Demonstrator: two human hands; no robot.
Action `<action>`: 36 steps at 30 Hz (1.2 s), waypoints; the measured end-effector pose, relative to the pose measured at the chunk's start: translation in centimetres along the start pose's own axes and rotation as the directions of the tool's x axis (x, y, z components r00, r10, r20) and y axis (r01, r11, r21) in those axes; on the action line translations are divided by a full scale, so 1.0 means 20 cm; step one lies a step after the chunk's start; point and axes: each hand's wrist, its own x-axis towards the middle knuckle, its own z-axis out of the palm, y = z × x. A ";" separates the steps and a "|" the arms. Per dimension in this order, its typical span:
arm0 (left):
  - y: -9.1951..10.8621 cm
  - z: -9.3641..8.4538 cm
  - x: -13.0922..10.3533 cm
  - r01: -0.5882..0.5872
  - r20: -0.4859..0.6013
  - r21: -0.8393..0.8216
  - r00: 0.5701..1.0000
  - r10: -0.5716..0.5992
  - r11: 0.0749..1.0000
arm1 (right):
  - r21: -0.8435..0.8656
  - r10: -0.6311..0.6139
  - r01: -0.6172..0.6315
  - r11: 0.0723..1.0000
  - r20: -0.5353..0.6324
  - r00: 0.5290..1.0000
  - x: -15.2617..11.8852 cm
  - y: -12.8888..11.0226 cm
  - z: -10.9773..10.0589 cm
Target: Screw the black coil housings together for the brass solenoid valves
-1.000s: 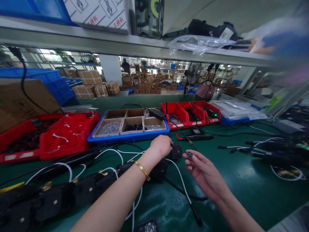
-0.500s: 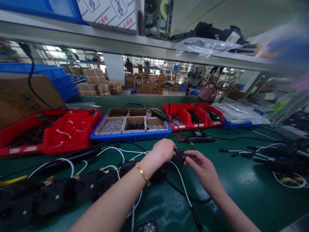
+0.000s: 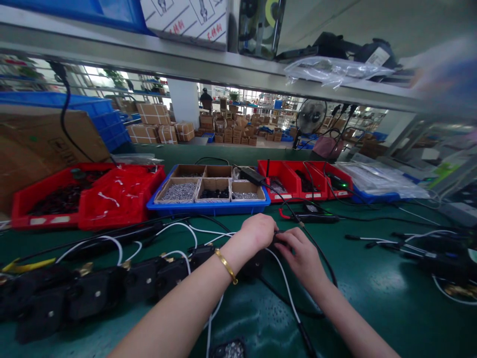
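Close together over the green bench, my two hands work at a small black block point(image 3: 277, 240), mostly hidden behind the fingers. My left hand point(image 3: 258, 231), with a gold bangle on its wrist, is closed around the block's left side. From the right, the thumb and fingers of my right hand point(image 3: 301, 254) pinch at it. A white cable point(image 3: 286, 286) with a black plug end runs down just below the hands. Left of my forearm lies a row of black box-shaped units point(image 3: 93, 293) with brass fittings and white cables.
Behind the hands stand a blue tray point(image 3: 208, 210) of small metal and black parts, red bins point(image 3: 283, 186) to its right and a red bin point(image 3: 115, 199) to its left. A black pen-like tool point(image 3: 316, 218) lies beyond my right hand. More cabled units point(image 3: 443, 256) lie at right.
The view has shifted a little, so the scene sits further right. My right hand has come closer to my left, and the black block is now more covered by fingers.
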 end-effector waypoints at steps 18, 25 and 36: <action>0.02 -0.06 -0.01 -0.002 0.118 -0.004 0.993 0.002 1.000 | -0.115 0.275 -0.264 0.958 0.091 0.957 0.07 0.07 0.00; 0.02 -0.05 -0.02 0.028 0.077 -0.035 0.997 -0.025 0.999 | -0.105 0.334 -0.322 0.941 0.133 0.933 0.10 0.11 -0.01; 0.07 0.00 -0.01 0.147 0.059 -0.050 0.988 -0.144 0.988 | 0.022 0.316 -0.324 0.946 0.167 0.934 0.10 0.14 0.02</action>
